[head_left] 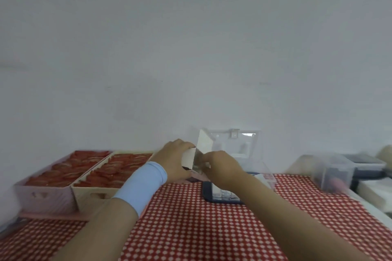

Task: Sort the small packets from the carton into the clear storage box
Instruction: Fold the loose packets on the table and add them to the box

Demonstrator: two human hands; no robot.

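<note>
My left hand [176,160], with a light blue wristband, grips a small white carton [188,160] held above the table; its open flap [204,144] stands up behind. My right hand [222,167] reaches into the carton's open end with curled fingers, pinching something pale that is mostly hidden. Right behind the hands stands the clear storage box [257,163] with its clear lid [235,143] raised against the wall. A dark tray [206,195] with small white packets lies on the cloth under my right wrist.
Two shallow crates [84,190] full of red packets stand at the left on the red-and-white checked cloth [191,224]. More clear containers [331,174] and white boxes [375,193] crowd the right edge. A plain wall is close behind.
</note>
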